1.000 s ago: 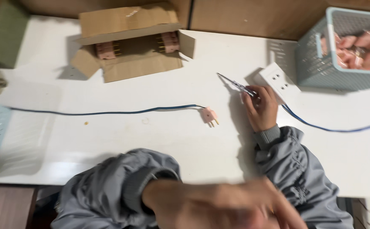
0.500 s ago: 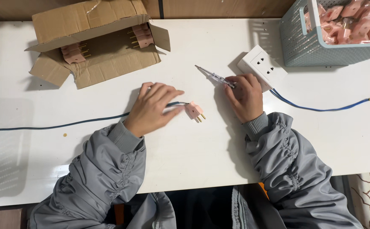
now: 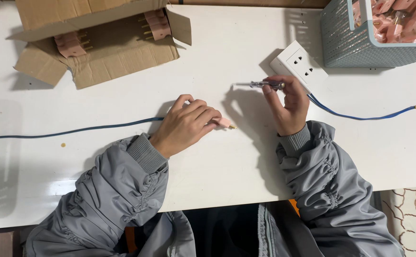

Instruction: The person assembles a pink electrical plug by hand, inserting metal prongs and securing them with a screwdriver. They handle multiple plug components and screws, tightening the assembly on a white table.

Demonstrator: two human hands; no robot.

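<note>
Surface: white table (image 3: 246,162), I see it mostly bare.
Left hand (image 3: 186,124): closed over pink plug (image 3: 224,123), blue cord (image 3: 74,130) trailing away behind.
Right hand (image 3: 289,107): fingers pinching screwdriver (image 3: 260,84), white socket (image 3: 297,65) just beyond.
Far side: cardboard box (image 3: 98,43), teal basket (image 3: 360,43).

Cardboard box (image 3: 98,43) far left on table (image 3: 217,157), basket (image 3: 374,33) far right, socket (image 3: 298,65) beside basket

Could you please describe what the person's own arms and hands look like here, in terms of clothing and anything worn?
Both arms wear a grey, slightly shiny jacket with puffy, gathered sleeves that end in ribbed knit cuffs at the wrists. The left hand and the right hand are bare: no gloves, and no rings or watch that I can see. A zip shows at the jacket's front, with a bit of orange beneath.
</note>
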